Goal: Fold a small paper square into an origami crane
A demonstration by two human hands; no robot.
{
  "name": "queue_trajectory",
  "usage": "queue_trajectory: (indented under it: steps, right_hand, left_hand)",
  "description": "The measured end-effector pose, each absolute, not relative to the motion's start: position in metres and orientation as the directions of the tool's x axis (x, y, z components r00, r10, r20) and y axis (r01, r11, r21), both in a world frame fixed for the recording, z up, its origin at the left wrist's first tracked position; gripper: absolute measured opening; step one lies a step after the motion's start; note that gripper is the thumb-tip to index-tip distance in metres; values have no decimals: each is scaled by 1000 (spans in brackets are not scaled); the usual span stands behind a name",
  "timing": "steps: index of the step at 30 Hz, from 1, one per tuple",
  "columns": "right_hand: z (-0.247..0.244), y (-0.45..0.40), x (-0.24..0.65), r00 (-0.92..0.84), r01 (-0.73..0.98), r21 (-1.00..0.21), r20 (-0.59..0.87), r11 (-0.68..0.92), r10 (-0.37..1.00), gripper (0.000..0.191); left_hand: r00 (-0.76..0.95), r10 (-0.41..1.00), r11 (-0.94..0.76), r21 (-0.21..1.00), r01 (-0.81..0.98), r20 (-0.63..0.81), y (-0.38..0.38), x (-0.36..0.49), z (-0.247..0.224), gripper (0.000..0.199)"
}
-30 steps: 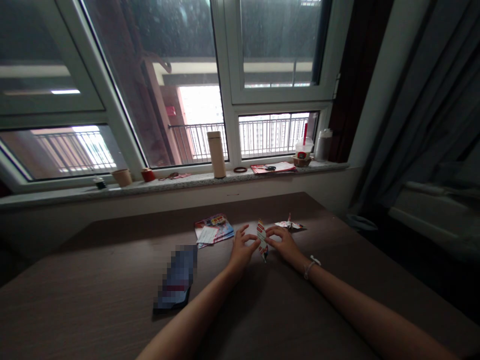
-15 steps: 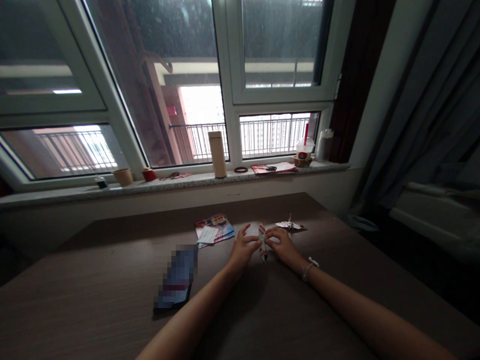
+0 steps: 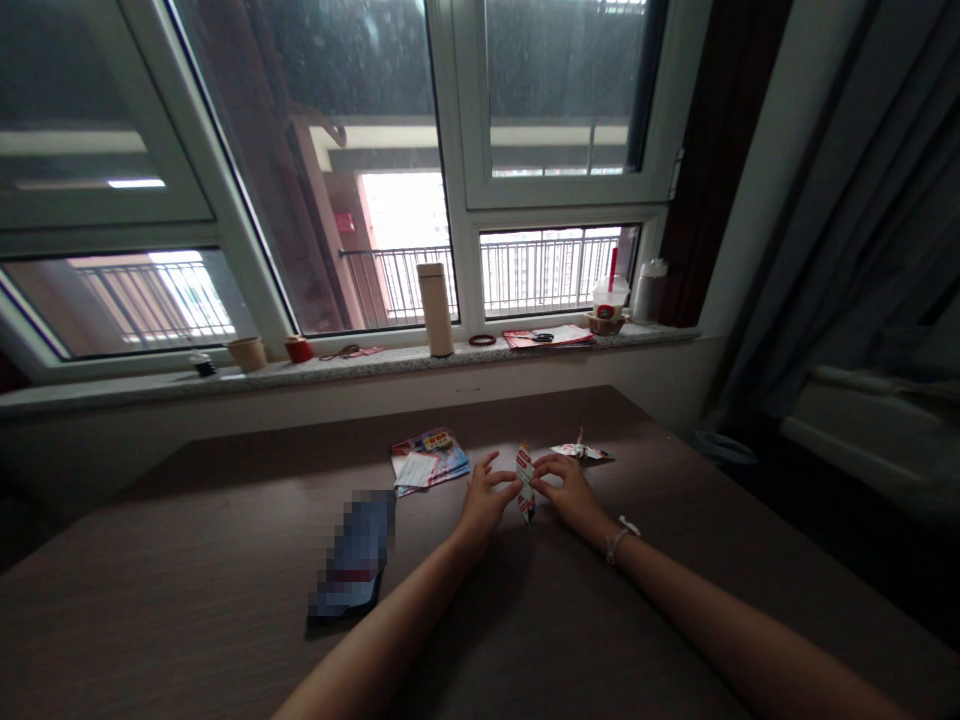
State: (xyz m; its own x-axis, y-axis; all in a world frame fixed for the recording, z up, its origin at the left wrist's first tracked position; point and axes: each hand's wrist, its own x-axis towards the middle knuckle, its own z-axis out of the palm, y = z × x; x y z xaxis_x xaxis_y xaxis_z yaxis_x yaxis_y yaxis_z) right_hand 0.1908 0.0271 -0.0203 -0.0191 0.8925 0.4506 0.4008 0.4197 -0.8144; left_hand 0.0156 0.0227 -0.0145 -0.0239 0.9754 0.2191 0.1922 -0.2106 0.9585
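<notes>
Folded paper is up btwn both hands, abt 12 o'clock from the wearer, long axis roughly 12 to 6; can't tell if its low end touches the surface. L hand is at 9 o'clock of it, R hand at 3; thumb + index fingers of each look pinched on its middle, L hand's other fingers loosely spread. Main risk: w/ the pinch at mid only, both ends are unsupported & cd twist or flop if one side pulls harder. Prob. thin, so uneven tug = tear or stray crease; slack pinch = it slips & drops. 2nd folded paper lies near R hand, 2 o'clock from the held one: a knuckle swinging fwd cd knock or crush it. Card stack is at 10 o'clock w/ a white slip on top, prob. loose, so a brush from L hand cd slide it. Phone-like slab, pixelated, is at 8 o'clock just beside L forearm; arm drifting out cd shove it. Bracelet behind R hand might snag an edge, less likely.
</notes>
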Motion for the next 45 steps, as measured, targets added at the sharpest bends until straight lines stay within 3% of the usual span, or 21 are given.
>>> queue_trajectory:
  steps: [8,23,27,40,45]
  right_hand:
    - [-23,27,187,15,424,-806,463,414,886,6]
    - [-17,27,196,-30,359,-827,452,432,891,29]
    - [-19,31,201,-13,355,-840,434,410,901,26]
    - [-30,39,203,-207,371,-798,426,474,881,21]
    - [-26,37,203,-217,348,-800,438,488,872,19]
  left_hand:
    - [-13,973,-226,956,189,232,22,17,-14,15]
    - [-85,970,-209,958,197,229,22,14,-15,24]
    - [-86,970,-208,959,195,228,21,14,-14,25]
    - [-69,971,-214,957,195,231,22,14,-13,26]
    - [-92,961,-235,945,229,261,24,15,-18,17]
